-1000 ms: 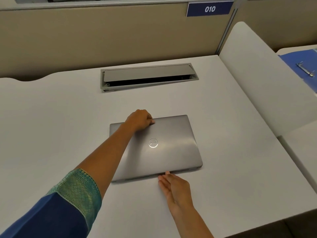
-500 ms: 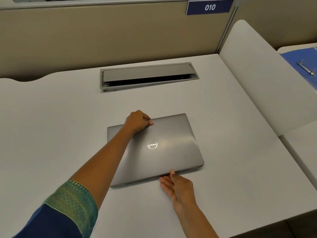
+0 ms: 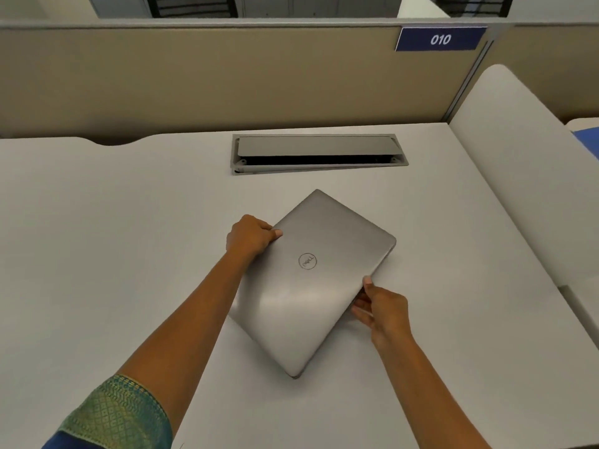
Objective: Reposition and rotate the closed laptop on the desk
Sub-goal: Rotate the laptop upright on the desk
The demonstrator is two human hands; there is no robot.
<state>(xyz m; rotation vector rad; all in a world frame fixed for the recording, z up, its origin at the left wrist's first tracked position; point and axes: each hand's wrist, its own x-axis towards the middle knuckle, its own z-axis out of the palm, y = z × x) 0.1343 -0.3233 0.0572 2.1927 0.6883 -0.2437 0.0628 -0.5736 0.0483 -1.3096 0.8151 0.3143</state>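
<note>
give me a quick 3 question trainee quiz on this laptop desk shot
1. True or false: the closed laptop lies square to the desk edge.
2. Which hand grips the laptop's edge nearer the cable hatch? A) left hand B) right hand C) neither
3. Fill in: the blue sign on the partition reads ___.

Key
1. False; it is turned diagonally, one corner pointing toward the hatch.
2. A; the right hand holds the opposite, nearer edge.
3. 010
</note>
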